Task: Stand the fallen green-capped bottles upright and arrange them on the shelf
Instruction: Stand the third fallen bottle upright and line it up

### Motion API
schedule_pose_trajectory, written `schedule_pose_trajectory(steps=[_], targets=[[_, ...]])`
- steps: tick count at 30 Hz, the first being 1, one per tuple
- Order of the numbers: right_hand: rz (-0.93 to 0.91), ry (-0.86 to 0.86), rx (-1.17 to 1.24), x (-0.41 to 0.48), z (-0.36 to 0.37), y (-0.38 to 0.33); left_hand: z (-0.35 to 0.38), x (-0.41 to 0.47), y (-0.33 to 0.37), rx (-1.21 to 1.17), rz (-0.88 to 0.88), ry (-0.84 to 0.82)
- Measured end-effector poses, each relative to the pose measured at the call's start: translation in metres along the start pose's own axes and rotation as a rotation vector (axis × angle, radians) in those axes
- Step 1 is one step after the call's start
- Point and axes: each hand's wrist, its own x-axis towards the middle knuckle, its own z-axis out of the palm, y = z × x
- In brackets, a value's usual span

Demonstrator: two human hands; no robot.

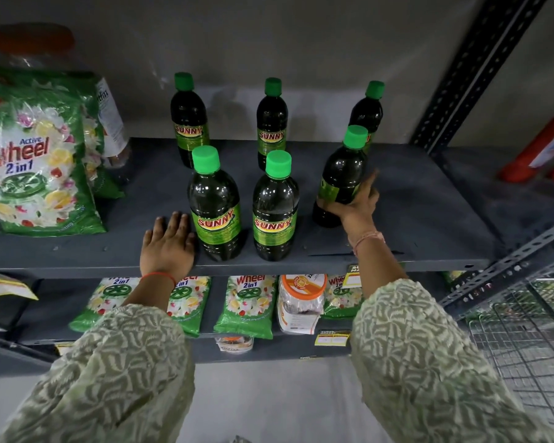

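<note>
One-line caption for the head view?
Right hand grips one of six upright bottles; left hand rests flat on shelf.

I see dim, even light from above; soft glints on the front bottles (214, 203). My wide lens bends the shelf (429, 219) edges, and the far-left corner blurs.

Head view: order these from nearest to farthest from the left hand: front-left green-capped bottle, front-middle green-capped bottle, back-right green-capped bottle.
1. Front-left green-capped dark plastic bottle, right beside the left hand.
2. Front-middle green-capped bottle, one place rightward.
3. Back-right green-capped bottle, rear right of the shelf.
</note>
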Motion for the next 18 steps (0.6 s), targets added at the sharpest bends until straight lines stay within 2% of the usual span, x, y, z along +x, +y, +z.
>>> schedule_pose_trajectory(steps=[2,5,8,11,15,16,18], targets=[[0.04,0.12,-0.074,-0.004,0.006,-0.004,0.0,0.0,0.0,0.001,0.001,0.01],[-0.053,0.233,-0.14,-0.011,0.017,0.003,0.0,0.0,0.0,0.007,0.005,0.012],[-0.096,0.144,0.011,-0.01,0.009,0.013,0.001,-0.001,-0.001,0.014,0.005,0.015],[-0.06,-0.046,0.198,-0.002,-0.008,0.017,0.0,0.0,-0.001,0.02,0.003,0.01],[-0.016,-0.24,0.107,0.011,-0.021,0.022,0.002,0.0,0.001,0.02,0.006,0.009],[0.003,-0.234,0.044,0.012,-0.02,0.023,0.004,0.0,0.003,0.017,0.009,0.009],[-0.037,-0.109,-0.129,0.008,-0.008,0.019,0.004,0.0,0.001,0.012,0.005,0.016]])
